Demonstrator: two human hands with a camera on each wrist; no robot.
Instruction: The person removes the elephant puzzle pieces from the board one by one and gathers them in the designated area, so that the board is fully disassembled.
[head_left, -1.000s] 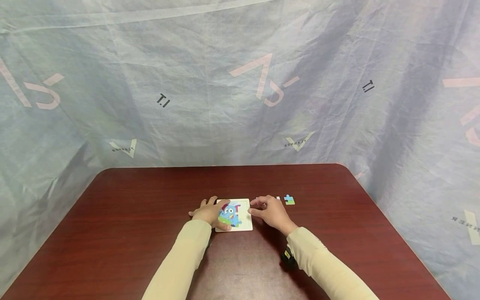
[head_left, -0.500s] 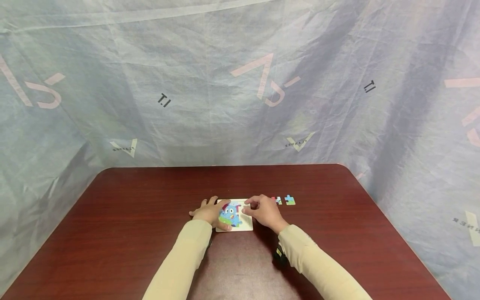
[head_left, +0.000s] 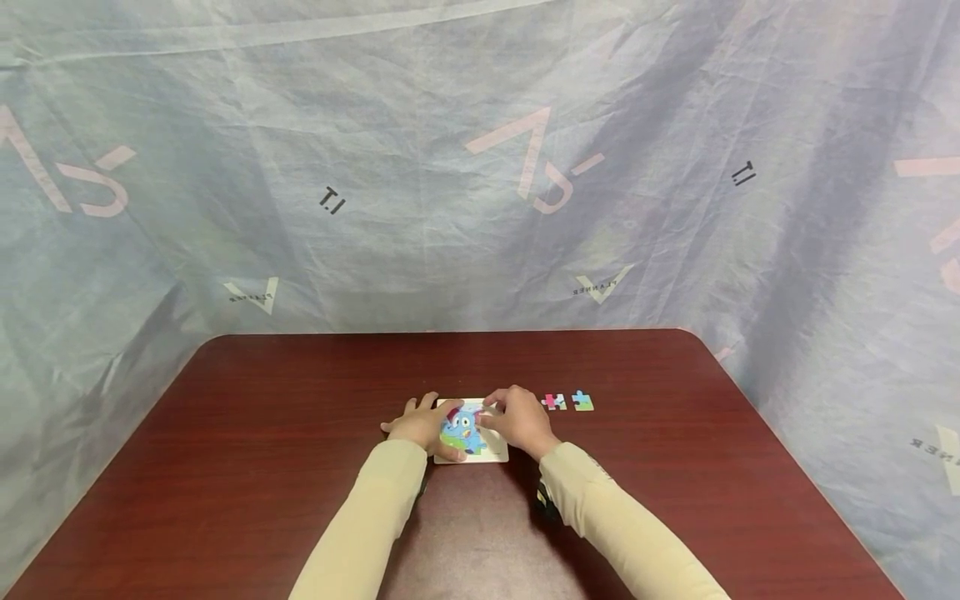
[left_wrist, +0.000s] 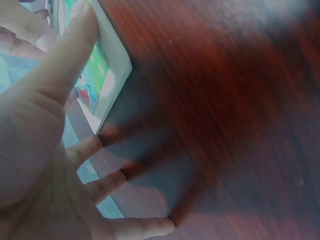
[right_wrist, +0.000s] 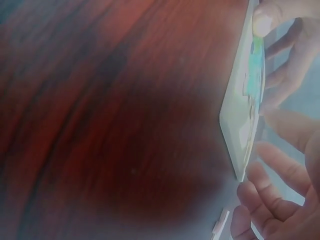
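Observation:
A flat white-rimmed tray puzzle [head_left: 497, 454] lies on the table, with a blue cartoon animal [head_left: 459, 425] filling its left and middle part. My left hand [head_left: 420, 425] rests over the tray's left side, thumb along the near rim and fingers spread. In the left wrist view the left hand's thumb [left_wrist: 70, 52] lies against the tray and the other fingers reach down to the table. My right hand [head_left: 519, 421] is bent over the tray's right side, thumb and index finger curved and a little apart. Whether a puzzle piece sits between them is hidden.
Right of the tray lie a pink-and-white puzzle piece [head_left: 553, 402] and a blue-and-green puzzle piece [head_left: 582, 401]. Reddish-brown wood makes up the tabletop [head_left: 300, 400]. A printed grey cloth [head_left: 420, 250] hangs behind the table's far edge.
My right hand has moved left from the tray's right edge to over its right part, uncovering the pink-and-white puzzle piece. My left hand and the tray have hardly moved.

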